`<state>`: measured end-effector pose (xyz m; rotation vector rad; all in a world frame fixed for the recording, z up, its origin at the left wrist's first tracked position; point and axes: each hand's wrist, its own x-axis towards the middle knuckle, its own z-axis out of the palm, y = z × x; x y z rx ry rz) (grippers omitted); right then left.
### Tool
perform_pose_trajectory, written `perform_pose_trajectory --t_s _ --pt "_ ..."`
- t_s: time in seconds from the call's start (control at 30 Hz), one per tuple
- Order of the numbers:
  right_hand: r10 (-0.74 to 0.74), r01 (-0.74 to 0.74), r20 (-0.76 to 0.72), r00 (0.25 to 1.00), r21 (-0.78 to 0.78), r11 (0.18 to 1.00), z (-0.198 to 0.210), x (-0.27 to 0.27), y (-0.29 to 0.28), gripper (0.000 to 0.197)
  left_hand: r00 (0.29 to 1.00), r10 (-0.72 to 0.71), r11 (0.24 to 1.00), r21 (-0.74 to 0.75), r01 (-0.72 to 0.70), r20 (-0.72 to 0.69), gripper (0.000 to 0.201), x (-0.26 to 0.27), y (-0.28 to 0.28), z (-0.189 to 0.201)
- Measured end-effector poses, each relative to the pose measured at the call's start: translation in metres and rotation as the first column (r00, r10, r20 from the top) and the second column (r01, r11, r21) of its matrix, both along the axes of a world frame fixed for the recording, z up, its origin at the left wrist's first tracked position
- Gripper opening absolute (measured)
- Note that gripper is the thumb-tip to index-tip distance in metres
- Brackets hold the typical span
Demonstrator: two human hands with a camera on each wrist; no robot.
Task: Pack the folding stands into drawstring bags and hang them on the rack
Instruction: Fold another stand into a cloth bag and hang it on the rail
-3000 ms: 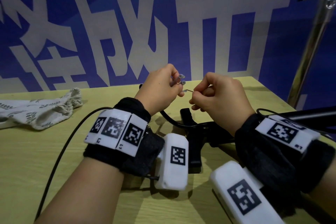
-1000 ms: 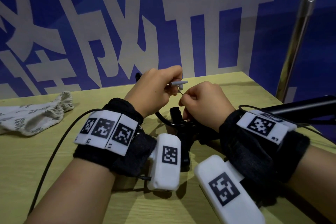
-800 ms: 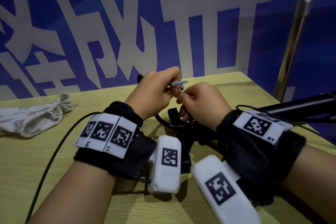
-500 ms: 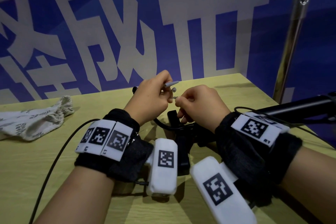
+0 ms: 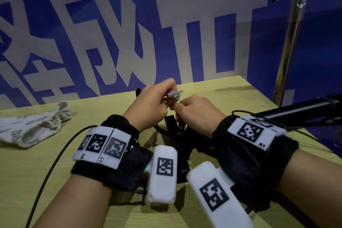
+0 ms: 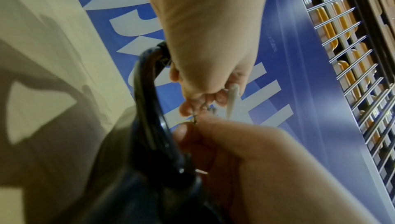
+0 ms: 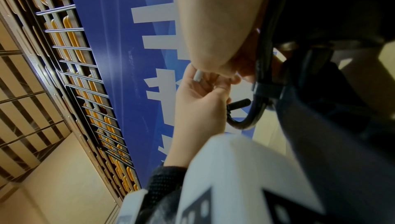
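Head view. Left hand: raised over the table, fingers curled, pinching a small grey pointed piece that juts toward the right hand. Right hand: knuckles up, fingers folded under, fingertips meeting the left hand's; what they pinch is hidden here. Folding stand: black, lying on the table directly beneath both hands, mostly covered by wrists and white tagged units; a black tube runs off the right edge. Drawstring bag: pale, leaf-printed, crumpled at the table's far left, well apart from the hands, cut by the frame edge. Metal post: right rear, its top cut off.

Left wrist view. Left hand curled around the stand's black curved loop while its fingertips pinch the grey piece; a tiny metal link between both hands' fingertips is too blurred to identify.

Right wrist view. Right hand closed, thumb and fingertip pinching something unreadable; the stand is dark, mostly in shadow.
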<state>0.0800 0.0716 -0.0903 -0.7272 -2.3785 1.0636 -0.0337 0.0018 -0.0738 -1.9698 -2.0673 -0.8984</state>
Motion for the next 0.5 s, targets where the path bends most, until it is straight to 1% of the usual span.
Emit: perform_pose_trajectory --t_s 0.13,0.23,0.33,0.43,0.5 --pt "-0.033 0.033 0.001 0.999 0.013 0.999 -0.0006 -0.0006 0.0023 0.038 1.0 -0.019 1.0 -0.001 0.019 0.024 0.04 -0.0016 -0.0006 -0.0013" --pt "-0.049 0.048 0.02 0.999 0.044 0.998 -0.0023 -0.0013 0.0046 0.033 0.999 -0.025 0.999 -0.035 0.026 0.038 0.038 -0.0036 -0.0001 -0.0026" --pt "-0.073 0.071 0.036 0.997 0.064 0.995 -0.0041 -0.0034 0.0067 0.029 0.999 -0.028 0.998 -0.05 0.03 0.035 0.04 -0.0032 0.0009 -0.0031" --pt "-0.092 0.088 0.042 0.995 0.083 0.993 -0.0054 -0.0051 0.0072 0.028 0.999 -0.021 0.999 -0.046 0.022 0.04 0.044 -0.0019 0.0012 -0.0019" --pt "-0.094 0.089 0.045 0.995 0.113 0.99 -0.0051 -0.0057 0.0068 0.028 0.999 -0.02 1.0 -0.024 0.021 0.042 0.043 -0.0009 0.0019 0.0006"
